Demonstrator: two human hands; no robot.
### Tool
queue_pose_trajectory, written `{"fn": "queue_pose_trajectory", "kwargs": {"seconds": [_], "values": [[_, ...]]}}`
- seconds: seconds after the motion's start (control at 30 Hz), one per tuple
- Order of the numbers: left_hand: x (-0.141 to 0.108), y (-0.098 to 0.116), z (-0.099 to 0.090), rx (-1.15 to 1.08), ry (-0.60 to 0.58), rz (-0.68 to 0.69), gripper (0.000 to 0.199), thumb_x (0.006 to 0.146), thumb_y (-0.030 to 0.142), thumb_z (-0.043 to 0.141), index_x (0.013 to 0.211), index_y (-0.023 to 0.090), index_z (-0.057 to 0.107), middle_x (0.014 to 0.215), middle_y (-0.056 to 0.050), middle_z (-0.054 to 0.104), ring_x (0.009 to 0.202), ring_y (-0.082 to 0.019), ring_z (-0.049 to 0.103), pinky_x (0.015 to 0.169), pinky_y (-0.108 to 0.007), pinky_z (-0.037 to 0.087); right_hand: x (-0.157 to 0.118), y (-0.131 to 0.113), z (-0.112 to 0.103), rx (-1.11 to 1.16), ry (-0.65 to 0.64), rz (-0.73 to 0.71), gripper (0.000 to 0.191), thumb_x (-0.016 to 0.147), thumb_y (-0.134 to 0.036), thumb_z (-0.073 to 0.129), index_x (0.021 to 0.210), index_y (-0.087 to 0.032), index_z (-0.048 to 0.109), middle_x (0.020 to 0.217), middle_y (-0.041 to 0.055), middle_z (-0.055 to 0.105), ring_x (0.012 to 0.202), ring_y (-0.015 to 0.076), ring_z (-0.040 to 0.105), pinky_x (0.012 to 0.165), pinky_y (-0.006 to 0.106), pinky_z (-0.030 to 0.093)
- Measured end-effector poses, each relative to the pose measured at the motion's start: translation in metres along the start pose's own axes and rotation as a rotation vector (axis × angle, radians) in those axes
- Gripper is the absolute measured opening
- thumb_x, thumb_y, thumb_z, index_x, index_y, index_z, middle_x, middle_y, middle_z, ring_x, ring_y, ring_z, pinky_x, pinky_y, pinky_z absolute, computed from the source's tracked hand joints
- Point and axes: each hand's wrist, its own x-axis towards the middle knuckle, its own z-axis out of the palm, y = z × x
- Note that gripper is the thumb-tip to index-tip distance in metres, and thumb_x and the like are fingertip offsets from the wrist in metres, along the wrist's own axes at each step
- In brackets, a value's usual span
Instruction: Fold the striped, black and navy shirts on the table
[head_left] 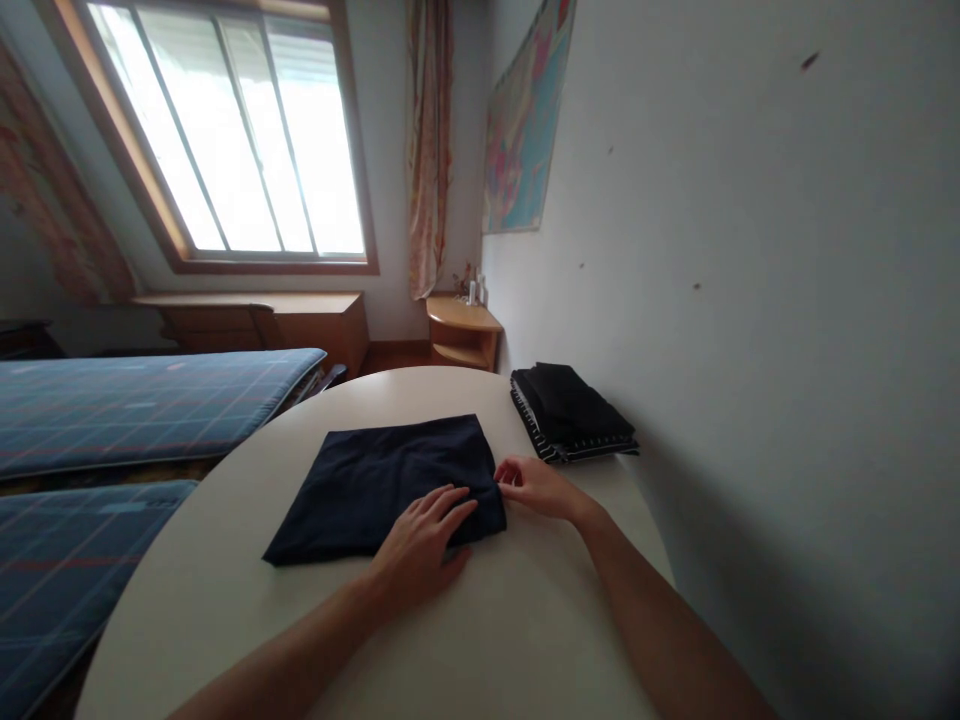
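Note:
A navy blue garment (367, 485), folded into a flat rectangle, lies on the round white table (225, 620). What kind of garment it is does not show. My left hand (424, 540) rests on its near right part, fingers stretched out over the fabric and thumb by the near edge. At the garment's right edge, my right hand (540, 487) has its fingers curled and pinched together on the cloth. Beyond the right hand, close to the wall, sits a stack of folded black clothes (574, 410), with white stripes showing along its lower layers.
The white wall (750, 400) runs along the table's right side. Blue plaid mattresses (150, 405) lie to the left. Past the table stand a wooden desk (315, 305) below the window (240, 150) and a small corner shelf (465, 315) with little items on it.

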Motion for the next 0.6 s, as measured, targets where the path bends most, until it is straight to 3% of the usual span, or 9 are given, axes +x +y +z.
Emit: {"fn": "queue_pose_trajectory", "kwargs": {"seconds": [0.07, 0.2, 0.43, 0.6], "values": [[0.001, 0.002, 0.005, -0.019, 0.030, -0.009, 0.047, 0.084, 0.020, 0.061, 0.131, 0.026, 0.060, 0.138, -0.006, 0.059, 0.127, -0.025, 0.054, 0.107, -0.043, 0.046, 0.002, 0.002, 0.004, -0.037, 0.017, 0.016, 0.021, 0.082, -0.035, 0.064, 0.088, -0.016, 0.071, 0.079, 0.0035, 0.071, 0.069, 0.0151, 0.062, 0.062, 0.023, 0.043], [0.003, 0.000, 0.008, -0.077, 0.088, -0.016, 0.030, 0.087, 0.018, 0.058, 0.114, 0.026, 0.068, 0.124, -0.005, 0.067, 0.114, -0.023, 0.062, 0.099, -0.039, 0.052, 0.007, 0.003, 0.010, -0.035, 0.092, 0.039, 0.027, 0.086, -0.037, 0.058, 0.082, -0.015, 0.072, 0.077, 0.0045, 0.073, 0.070, 0.0171, 0.063, 0.066, 0.025, 0.043], [0.000, 0.000, 0.007, -0.116, 0.091, 0.024, 0.019, 0.091, 0.019, 0.057, 0.101, 0.025, 0.070, 0.115, -0.004, 0.069, 0.107, -0.021, 0.064, 0.093, -0.035, 0.054, 0.013, -0.004, 0.019, 0.211, 0.104, -0.006, 0.044, 0.094, -0.047, 0.043, 0.085, -0.015, 0.072, 0.085, 0.0035, 0.074, 0.083, 0.0208, 0.067, 0.074, 0.027, 0.048], [0.000, 0.000, 0.007, -0.123, 0.092, 0.061, 0.020, 0.091, 0.017, 0.055, 0.100, 0.026, 0.071, 0.115, -0.003, 0.069, 0.106, -0.020, 0.064, 0.093, -0.033, 0.053, 0.020, -0.001, 0.036, 0.342, 0.251, 0.131, 0.035, 0.086, -0.045, 0.059, 0.104, -0.016, 0.066, 0.093, 0.0072, 0.075, 0.088, 0.0205, 0.070, 0.077, 0.028, 0.052]]}}
